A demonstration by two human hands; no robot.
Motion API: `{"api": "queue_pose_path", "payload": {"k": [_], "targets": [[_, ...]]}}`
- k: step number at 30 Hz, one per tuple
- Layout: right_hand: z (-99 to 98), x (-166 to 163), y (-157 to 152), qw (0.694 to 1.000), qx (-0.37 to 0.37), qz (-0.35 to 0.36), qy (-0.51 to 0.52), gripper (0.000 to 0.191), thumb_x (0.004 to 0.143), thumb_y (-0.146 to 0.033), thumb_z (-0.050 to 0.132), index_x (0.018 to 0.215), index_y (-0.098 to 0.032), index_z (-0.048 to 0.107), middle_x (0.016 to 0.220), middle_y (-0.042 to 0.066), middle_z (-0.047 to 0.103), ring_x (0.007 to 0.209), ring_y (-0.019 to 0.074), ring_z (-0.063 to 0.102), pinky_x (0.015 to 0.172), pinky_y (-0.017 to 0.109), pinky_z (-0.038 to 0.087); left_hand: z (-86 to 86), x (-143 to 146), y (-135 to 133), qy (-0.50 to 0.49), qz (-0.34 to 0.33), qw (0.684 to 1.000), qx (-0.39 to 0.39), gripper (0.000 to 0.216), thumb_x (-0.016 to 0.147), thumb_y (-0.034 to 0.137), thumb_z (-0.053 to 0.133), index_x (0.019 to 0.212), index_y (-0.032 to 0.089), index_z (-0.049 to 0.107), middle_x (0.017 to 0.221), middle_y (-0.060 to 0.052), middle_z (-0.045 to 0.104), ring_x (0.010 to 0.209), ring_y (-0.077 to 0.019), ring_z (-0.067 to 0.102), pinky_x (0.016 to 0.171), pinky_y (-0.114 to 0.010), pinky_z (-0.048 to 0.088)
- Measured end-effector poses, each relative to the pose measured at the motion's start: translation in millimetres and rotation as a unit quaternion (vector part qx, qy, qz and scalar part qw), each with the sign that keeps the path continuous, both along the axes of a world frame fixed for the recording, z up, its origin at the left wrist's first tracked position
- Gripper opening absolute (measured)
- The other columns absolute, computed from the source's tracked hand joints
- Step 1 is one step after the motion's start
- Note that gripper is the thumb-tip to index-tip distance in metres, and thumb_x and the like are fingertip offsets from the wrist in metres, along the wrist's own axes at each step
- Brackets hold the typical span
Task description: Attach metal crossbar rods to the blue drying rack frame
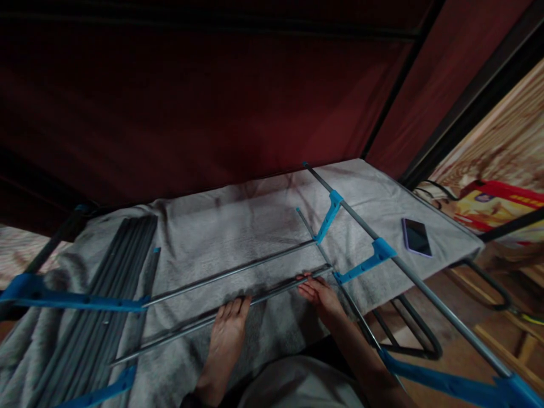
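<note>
A thin grey metal tube (272, 293) runs across in front of me, low over the grey blanket. My left hand (229, 326) lies over its middle, fingers curled down past it. Toward its right end, my right hand (318, 292) grips the same tube between thumb and fingers. That end is near the right side frame, by a blue plastic bracket (368, 269); whether it is seated there I cannot tell. The left end lies across the left side frame's pole, above a lower blue bracket (102, 391). Farther back, another crossbar (238, 272) spans both side frames.
Several loose grey tubes (114, 283) lie bundled at left on the blanket (238, 221). A phone (417, 237) rests at the right. Behind stands a dark red panel (212, 113). A metal chair frame (412, 334) and a red and yellow package (497, 207) are beyond the right edge.
</note>
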State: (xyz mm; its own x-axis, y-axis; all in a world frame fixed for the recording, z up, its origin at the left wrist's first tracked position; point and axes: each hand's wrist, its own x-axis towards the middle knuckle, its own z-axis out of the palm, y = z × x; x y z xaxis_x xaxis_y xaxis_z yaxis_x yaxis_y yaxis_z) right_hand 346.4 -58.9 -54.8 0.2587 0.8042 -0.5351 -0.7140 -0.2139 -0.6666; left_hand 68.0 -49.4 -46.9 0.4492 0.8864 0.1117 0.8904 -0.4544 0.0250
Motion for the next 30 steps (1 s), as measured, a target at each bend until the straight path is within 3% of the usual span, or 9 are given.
{"api": "queue_pose_path", "payload": {"k": [5, 11, 16, 21, 30], "targets": [[-1.4, 5, 2, 1.0, -0.014, -0.019, -0.005, 0.031, 0.07, -0.032, 0.087, 0.092, -0.018, 0.071, 0.098, 0.009, 0.079, 0.092, 0.0246, 0.075, 0.086, 0.038, 0.06, 3.2, -7, -3, -0.004, -0.004, 1.0, 0.006, 0.059, 0.088, -0.003, 0.036, 0.133, 0.018, 0.068, 0.113, -0.01, 0.077, 0.105, -0.0247, 0.073, 0.098, -0.04, 0.052], [-4.2, 10, 2, 1.0, -0.02, -0.016, -0.018, 0.035, 0.065, -0.037, 0.089, 0.091, -0.021, 0.071, 0.098, 0.008, 0.08, 0.088, 0.0232, 0.075, 0.077, 0.034, 0.062, -5.9, -36, -9, 0.001, 0.012, 0.999, 0.038, 0.053, 0.088, 0.0, 0.041, 0.124, 0.022, 0.073, 0.108, -0.009, 0.079, 0.096, -0.0249, 0.074, 0.09, -0.039, 0.055], [-11.6, 12, 0, 0.999, -0.027, -0.002, -0.019, 0.04, 0.062, -0.037, 0.09, 0.093, -0.021, 0.071, 0.097, 0.008, 0.08, 0.094, 0.0273, 0.075, 0.083, 0.038, 0.062, -4.5, -52, -12, -0.018, 0.031, 0.999, 0.021, 0.053, 0.088, 0.003, 0.041, 0.125, 0.024, 0.072, 0.11, -0.007, 0.079, 0.098, -0.0241, 0.073, 0.093, -0.039, 0.054], [-15.0, 15, -4, 0.999, -0.03, 0.011, -0.017, 0.036, 0.065, -0.034, 0.088, 0.094, -0.02, 0.072, 0.104, 0.01, 0.08, 0.101, 0.0287, 0.075, 0.09, 0.041, 0.061, 3.5, -50, -14, -0.025, 0.057, 0.998, -0.009, 0.052, 0.092, 0.004, 0.037, 0.126, 0.023, 0.071, 0.113, -0.006, 0.078, 0.102, -0.0248, 0.072, 0.096, -0.041, 0.053], [-12.5, 17, -7, 0.998, -0.033, 0.022, -0.038, 0.035, 0.064, -0.035, 0.089, 0.093, -0.021, 0.075, 0.107, 0.01, 0.079, 0.107, 0.0306, 0.073, 0.102, 0.049, 0.057, -2.9, -45, -19, -0.061, 0.074, 0.995, -0.012, 0.055, 0.089, -0.002, 0.037, 0.127, 0.02, 0.07, 0.116, -0.01, 0.076, 0.107, -0.0271, 0.07, 0.1, -0.044, 0.051]]}}
